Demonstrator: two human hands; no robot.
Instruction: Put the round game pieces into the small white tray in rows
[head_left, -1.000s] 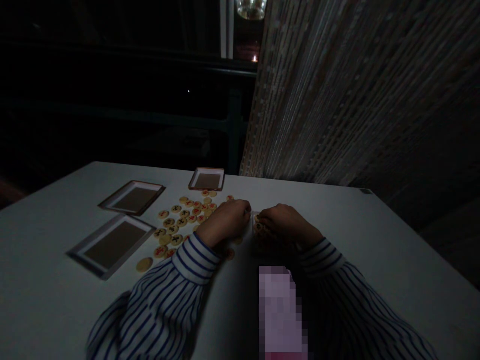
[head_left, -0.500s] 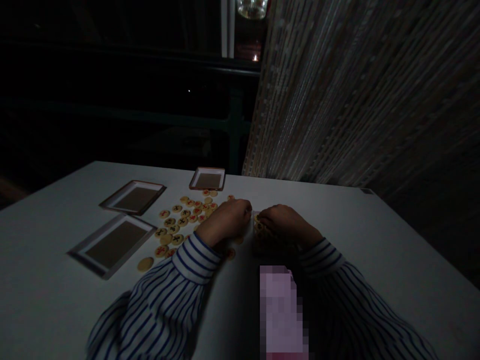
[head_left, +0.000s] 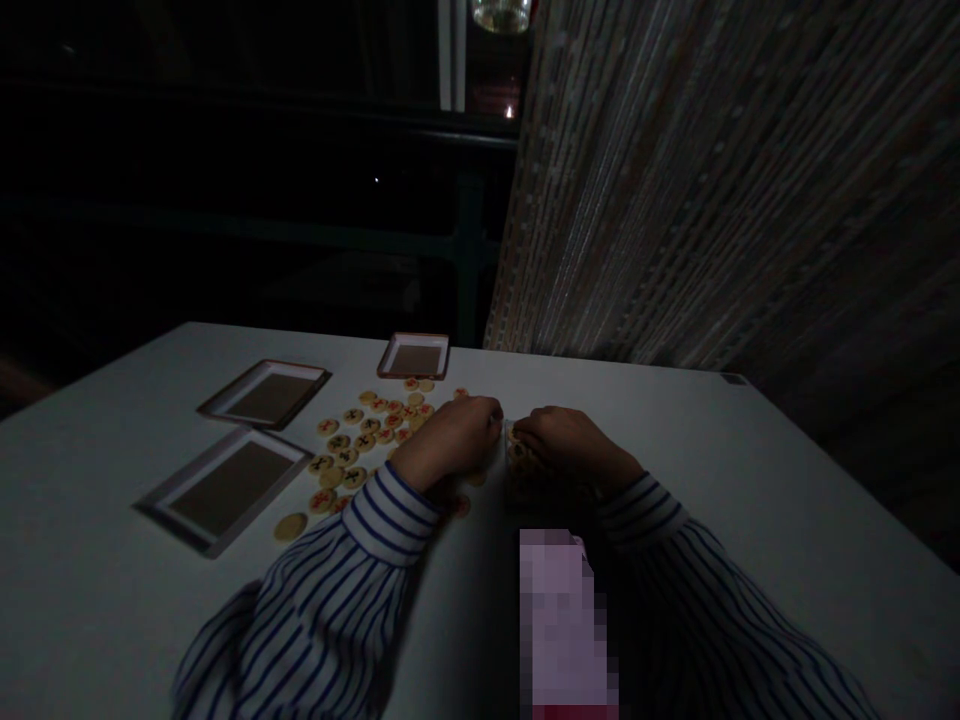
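Observation:
Both hands meet over the middle of a white table in dim light. My left hand is curled, its fingertips pinched at a small pale thing between the hands. My right hand is curled round the same thing, which looks like a stack or packet of round game pieces; I cannot make it out clearly. Several round yellow pieces with red or black marks lie spread just left of my left hand. Both sleeves are striped blue and white.
Three shallow box trays lie on the left: a large one near, another behind it, a small one at the back. One plain disc lies apart. A bead curtain hangs at the right.
Almost nothing has changed. Both hands stay together at the same spot, with only slight finger movement at the thing between them.

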